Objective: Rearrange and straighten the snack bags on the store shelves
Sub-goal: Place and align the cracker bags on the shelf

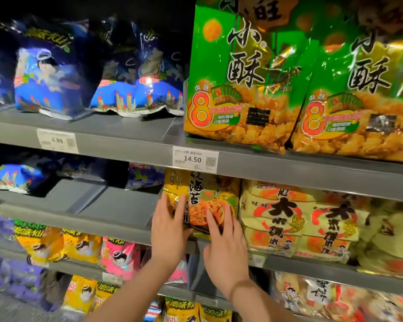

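Location of yellow glossy seaweed-cracker bag [221,189]: middle grey metal shelf [116,216], upright at the front edge, directly below white price label marked 14.50 [195,159].

Left hand [170,231]: fingers straight and slightly spread, laid flat on left part of bag front, fingertips near its left edge.

Right hand [223,242]: fingers straight and spread, pressed flat on lower right of bag front.

Just beside bag, to its right: stacked cream-and-red rice-cracker packs [289,219].

Shelf above: two large green snack bags [237,89], upright, side by side.

Upper left: dark blue snack bags [49,73], leaning unevenly, set back from shelf edge.
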